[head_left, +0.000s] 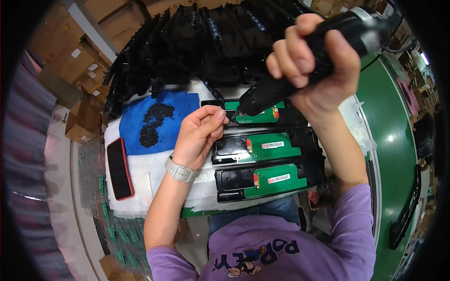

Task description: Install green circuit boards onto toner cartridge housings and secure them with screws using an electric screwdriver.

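My right hand (323,70) is wrapped round a black electric screwdriver (269,93). The tool slants down to the left, its tip over the farthest green circuit board (257,118), which lies in a black plastic housing. Beside the tip, at that board's left end, my left hand (199,133) is closed in a pinch; whatever is between the fingertips is too small to make out. Nearer to me lie two similar housings with a middle circuit board (262,147) and a near circuit board (281,181), each bearing a white label.
Small black screws (152,126) lie heaped on a blue cloth (180,105) at left, near a red-edged phone (120,168). Black plastic parts (211,51) pile up behind. A green worktop (391,140) runs along the right; cardboard boxes (84,119) stand far left.
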A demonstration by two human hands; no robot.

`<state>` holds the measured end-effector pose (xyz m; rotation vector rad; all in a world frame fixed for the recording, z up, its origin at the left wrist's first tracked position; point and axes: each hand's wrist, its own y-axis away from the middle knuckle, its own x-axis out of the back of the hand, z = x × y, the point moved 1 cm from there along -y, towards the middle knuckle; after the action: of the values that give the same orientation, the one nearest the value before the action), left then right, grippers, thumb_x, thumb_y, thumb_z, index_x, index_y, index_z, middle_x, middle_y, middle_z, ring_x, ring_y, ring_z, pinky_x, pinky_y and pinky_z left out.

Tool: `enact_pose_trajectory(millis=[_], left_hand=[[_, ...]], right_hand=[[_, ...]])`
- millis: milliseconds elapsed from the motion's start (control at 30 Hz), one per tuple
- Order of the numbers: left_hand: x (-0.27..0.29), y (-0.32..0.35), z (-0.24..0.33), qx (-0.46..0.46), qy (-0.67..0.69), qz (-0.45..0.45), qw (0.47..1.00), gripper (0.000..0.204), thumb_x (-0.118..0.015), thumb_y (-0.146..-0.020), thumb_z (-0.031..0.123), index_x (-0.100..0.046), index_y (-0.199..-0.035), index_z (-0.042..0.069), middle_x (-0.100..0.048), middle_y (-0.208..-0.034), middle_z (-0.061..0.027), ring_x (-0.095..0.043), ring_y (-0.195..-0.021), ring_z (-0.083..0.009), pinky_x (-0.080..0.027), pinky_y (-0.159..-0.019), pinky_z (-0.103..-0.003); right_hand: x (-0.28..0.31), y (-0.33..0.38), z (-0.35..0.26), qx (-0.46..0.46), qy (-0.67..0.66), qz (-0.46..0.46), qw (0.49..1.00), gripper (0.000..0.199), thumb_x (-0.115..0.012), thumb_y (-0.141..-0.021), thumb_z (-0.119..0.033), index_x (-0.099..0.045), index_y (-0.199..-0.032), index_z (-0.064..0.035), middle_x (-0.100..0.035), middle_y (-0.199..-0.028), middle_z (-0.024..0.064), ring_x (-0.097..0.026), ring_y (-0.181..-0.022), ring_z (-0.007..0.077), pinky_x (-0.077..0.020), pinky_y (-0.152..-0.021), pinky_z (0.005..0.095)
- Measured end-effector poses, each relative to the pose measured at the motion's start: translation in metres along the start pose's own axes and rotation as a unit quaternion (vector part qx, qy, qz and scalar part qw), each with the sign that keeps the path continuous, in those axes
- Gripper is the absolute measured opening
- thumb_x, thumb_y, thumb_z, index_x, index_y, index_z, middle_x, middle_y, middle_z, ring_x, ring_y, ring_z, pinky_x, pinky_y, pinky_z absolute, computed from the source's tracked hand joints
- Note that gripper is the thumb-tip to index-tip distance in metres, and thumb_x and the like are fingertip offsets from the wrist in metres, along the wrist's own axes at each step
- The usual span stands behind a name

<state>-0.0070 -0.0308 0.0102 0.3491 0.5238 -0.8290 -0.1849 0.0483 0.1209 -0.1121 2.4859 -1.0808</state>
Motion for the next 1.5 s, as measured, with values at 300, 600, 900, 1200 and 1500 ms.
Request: enact_pose_trajectory(millis=[300,600,900,1200,1500], left_hand=[[-0.019,0.008,-0.005,0.019,-0.111,-0.038,0.993,0.013,-0.061,-0.084,0.011,-0.059,-0.087,-0.002,-0.061,-0.075,-0.0073,-0.041,-0.051,-0.0039,-0.035,-0.049,-0.016],[-0.022,0.012,-0.003,0.039,-0.164,-0.053,0.984,0.010,-0.059,-0.083,0.006,-0.062,-0.083,-0.004,-0.063,-0.074,-0.0101,-0.044,-0.047,-0.0039,-0.035,-0.044,-0.016],[-0.027,0.013,-0.005,-0.033,-0.282,0.027,0.958,0.025,-0.047,-0.092,0.021,-0.058,-0.095,-0.002,-0.062,-0.081,-0.0099,-0.046,-0.059,-0.0067,-0.037,-0.052,-0.019],[-0.015,0.003,-0.005,-0.038,-0.096,0.057,0.993,0.021,-0.034,-0.094,0.009,-0.046,-0.105,-0.006,-0.058,-0.103,-0.0200,-0.060,-0.097,-0.0245,-0.048,-0.081,-0.028],[-0.014,0.003,-0.015,0.003,-0.132,0.059,0.990,0.024,-0.039,-0.095,0.019,-0.047,-0.101,-0.003,-0.063,-0.083,-0.0183,-0.062,-0.058,-0.0191,-0.049,-0.051,-0.023]], right_hand=[[0.008,0.023,-0.012,0.005,-0.057,0.028,0.998,0.033,-0.044,-0.086,-0.037,-0.047,-0.098,-0.0063,-0.043,-0.060,-0.0026,-0.039,-0.047,0.0080,-0.0378,-0.059,0.0276],[0.009,0.030,-0.009,-0.007,-0.071,0.015,0.997,0.035,-0.045,-0.086,-0.038,-0.047,-0.100,-0.0060,-0.044,-0.062,-0.0026,-0.039,-0.047,0.0078,-0.0382,-0.059,0.0274],[0.006,0.029,-0.003,-0.074,-0.075,0.135,0.985,0.021,-0.052,-0.083,-0.021,-0.052,-0.082,-0.0008,-0.047,-0.054,0.0037,-0.042,-0.040,0.0119,-0.0383,-0.044,0.0272],[-0.004,0.039,0.014,-0.175,0.166,0.068,0.968,0.026,-0.054,-0.079,-0.023,-0.044,-0.090,-0.0013,-0.043,-0.052,0.0034,-0.037,-0.038,0.0103,-0.0343,-0.041,0.0249],[-0.014,0.034,0.027,-0.197,0.193,0.025,0.961,0.023,-0.062,-0.073,-0.017,-0.046,-0.080,-0.0012,-0.048,-0.054,0.0034,-0.044,-0.041,0.0082,-0.0336,-0.039,0.0207]])
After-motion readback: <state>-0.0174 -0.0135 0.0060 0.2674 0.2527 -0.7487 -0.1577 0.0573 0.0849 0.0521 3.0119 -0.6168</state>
